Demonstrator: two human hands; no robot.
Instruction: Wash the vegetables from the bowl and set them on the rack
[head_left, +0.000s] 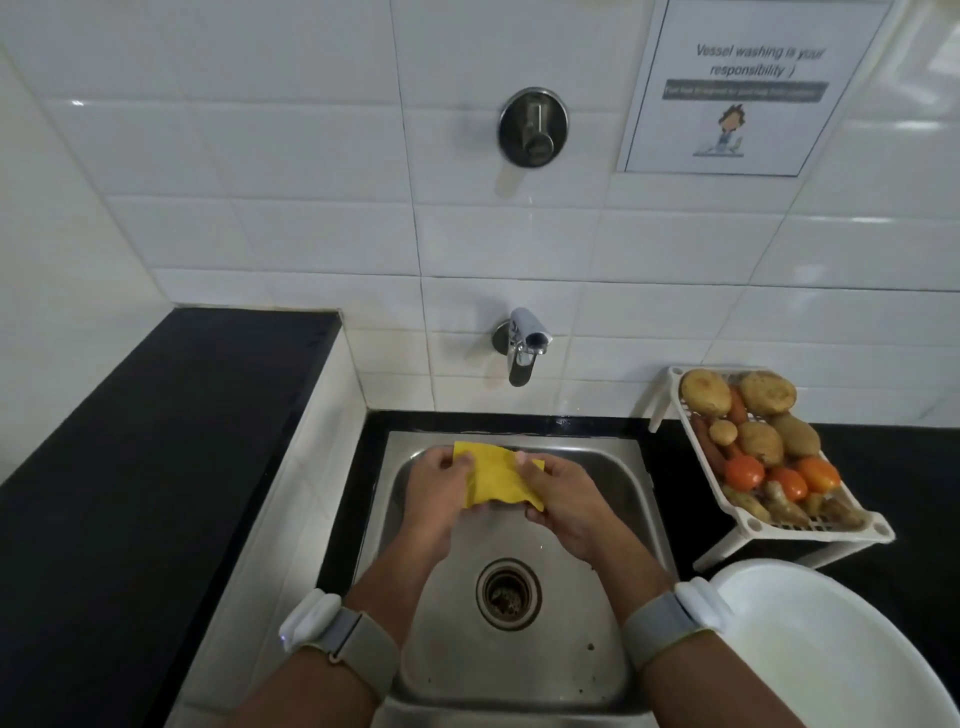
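Head view: white bowl (831, 654) right of the right hand (566, 506) appears emptied. Both hands, left hand (436, 499) included, pinch a yellow cloth (498, 480) above the sink (613, 519). Vegetables (763, 447) fill the rack (779, 525) further right. Advise wringing over the drain.

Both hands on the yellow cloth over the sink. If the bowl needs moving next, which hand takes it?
Right, probably. The white bowl sits just beside the right hand's wrist, at the sink's right edge. The left hand would have to cross the basin. Both now grip the yellow cloth.
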